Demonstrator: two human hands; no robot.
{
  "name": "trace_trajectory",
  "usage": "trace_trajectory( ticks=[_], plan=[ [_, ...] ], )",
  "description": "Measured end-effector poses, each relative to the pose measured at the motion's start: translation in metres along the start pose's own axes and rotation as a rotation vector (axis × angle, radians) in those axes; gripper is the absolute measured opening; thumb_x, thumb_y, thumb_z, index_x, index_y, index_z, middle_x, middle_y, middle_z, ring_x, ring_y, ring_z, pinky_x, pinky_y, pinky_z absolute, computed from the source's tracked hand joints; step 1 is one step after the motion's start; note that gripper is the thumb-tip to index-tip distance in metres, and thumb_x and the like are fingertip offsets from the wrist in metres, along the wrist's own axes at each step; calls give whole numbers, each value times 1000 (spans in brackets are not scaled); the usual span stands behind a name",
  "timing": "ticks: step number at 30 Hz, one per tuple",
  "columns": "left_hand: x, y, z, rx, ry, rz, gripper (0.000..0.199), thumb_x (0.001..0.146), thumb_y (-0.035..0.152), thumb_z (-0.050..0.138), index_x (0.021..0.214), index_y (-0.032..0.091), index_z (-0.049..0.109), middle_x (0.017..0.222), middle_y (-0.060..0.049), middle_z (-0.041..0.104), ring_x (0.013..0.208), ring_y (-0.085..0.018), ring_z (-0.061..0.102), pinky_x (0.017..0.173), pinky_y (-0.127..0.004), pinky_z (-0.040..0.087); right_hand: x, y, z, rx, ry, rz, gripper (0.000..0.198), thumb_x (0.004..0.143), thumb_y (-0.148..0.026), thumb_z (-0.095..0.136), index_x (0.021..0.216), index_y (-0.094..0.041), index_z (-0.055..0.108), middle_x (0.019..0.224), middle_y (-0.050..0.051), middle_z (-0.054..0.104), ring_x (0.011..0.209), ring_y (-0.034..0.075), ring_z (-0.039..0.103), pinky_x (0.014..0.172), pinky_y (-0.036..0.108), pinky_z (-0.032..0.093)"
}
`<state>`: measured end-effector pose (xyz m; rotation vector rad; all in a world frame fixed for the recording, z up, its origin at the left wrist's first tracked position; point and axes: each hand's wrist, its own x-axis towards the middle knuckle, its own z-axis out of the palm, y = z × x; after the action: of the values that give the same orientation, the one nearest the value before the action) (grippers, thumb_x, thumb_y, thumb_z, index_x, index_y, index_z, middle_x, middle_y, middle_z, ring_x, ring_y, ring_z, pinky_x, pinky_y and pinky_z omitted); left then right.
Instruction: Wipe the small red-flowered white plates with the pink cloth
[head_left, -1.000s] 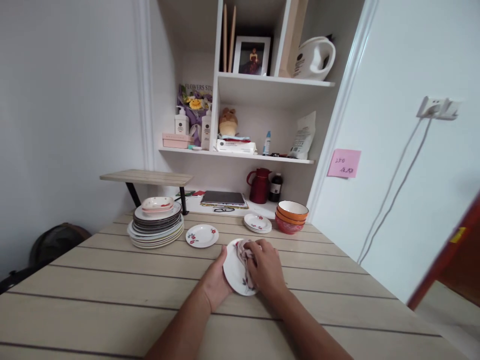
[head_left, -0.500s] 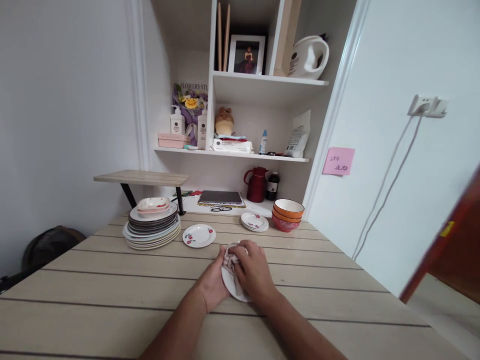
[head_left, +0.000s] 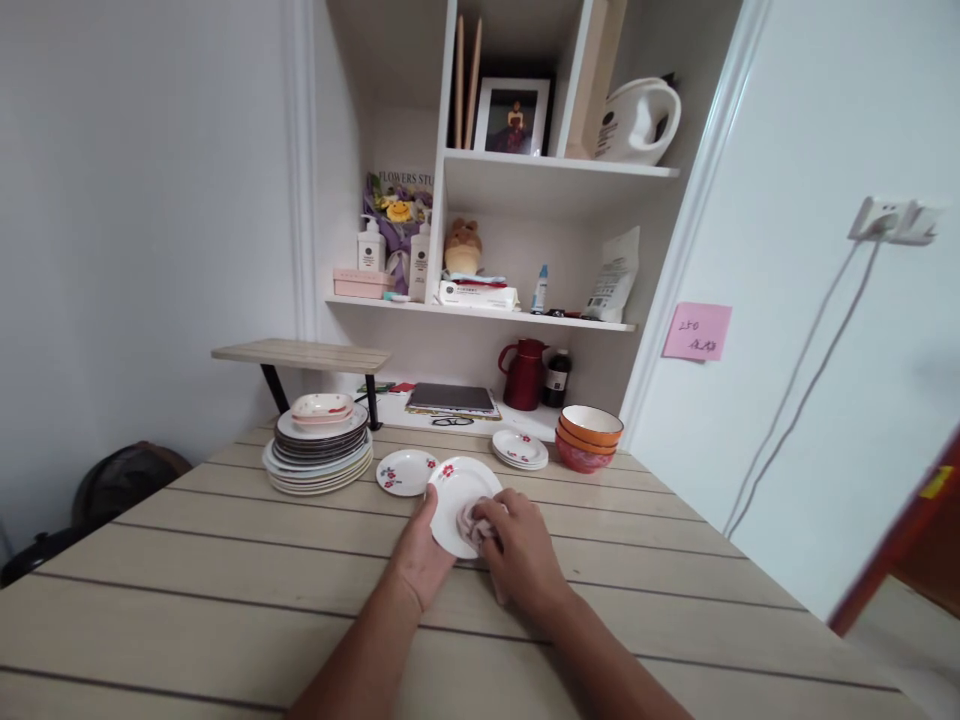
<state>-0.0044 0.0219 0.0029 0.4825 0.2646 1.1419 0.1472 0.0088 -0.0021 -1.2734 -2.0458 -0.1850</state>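
Note:
A small white plate (head_left: 447, 508) with red flowers is tilted up in my left hand (head_left: 421, 553), thumb on its rim and the other fingers behind it. My right hand (head_left: 525, 550) is closed on a crumpled pale cloth (head_left: 475, 524), which presses on the lower right of the plate's face. Just beyond, a matching flowered plate (head_left: 406, 472) lies flat on the table. Further right is a short stack of small flowered plates (head_left: 520, 449).
At the left, a tall stack of plates (head_left: 319, 458) stands beside a small raised wooden shelf (head_left: 301, 354). Nested bowls (head_left: 589, 438) sit at the back right. Behind are a laptop (head_left: 453, 397), glasses (head_left: 453, 421), a red jug (head_left: 523, 374) and a dark bottle (head_left: 556, 378).
My left hand has turned the plate so its flowered face now shows toward me. The cloth in my right hand has shifted from the plate's upper part to its lower right.

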Motion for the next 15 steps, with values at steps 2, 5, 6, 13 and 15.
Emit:
trace_trajectory(
  ticks=[2,5,6,13,15],
  plan=[
    [-1,0,0,-1,8,-12,51,92,46,52,130,13,59,118,-14,70,112,-28,63,101,-40,43,-1,-7,0,60,-27,-67,36,74,-7,56,103,-26,66,102,4,59,95,21,51,84,34,35],
    [-2,-1,-1,28,51,-65,52,91,47,54,126,9,61,113,-15,72,109,-28,65,100,-39,45,-3,-14,0,109,-76,-142,36,77,-8,56,107,-27,65,104,4,59,95,20,52,83,32,36],
    [-2,-2,-1,34,60,-73,52,91,47,54,126,8,61,113,-15,72,109,-28,65,100,-39,45,-3,-15,-1,109,-88,-150,36,78,-9,56,108,-27,65,104,4,59,95,19,52,83,32,36],
    [5,-2,-8,-70,11,11,52,94,43,47,137,14,52,126,-14,67,118,-27,61,107,-42,39,2,3,-4,-29,2,50,32,76,-8,55,101,-24,68,97,5,59,92,21,52,82,33,35],
    [6,-1,-12,-101,11,40,54,95,42,46,141,15,48,128,-14,66,121,-28,59,109,-44,37,2,7,-4,-34,-2,76,31,77,-8,55,100,-23,68,95,5,58,89,21,52,80,32,35]
  ],
)
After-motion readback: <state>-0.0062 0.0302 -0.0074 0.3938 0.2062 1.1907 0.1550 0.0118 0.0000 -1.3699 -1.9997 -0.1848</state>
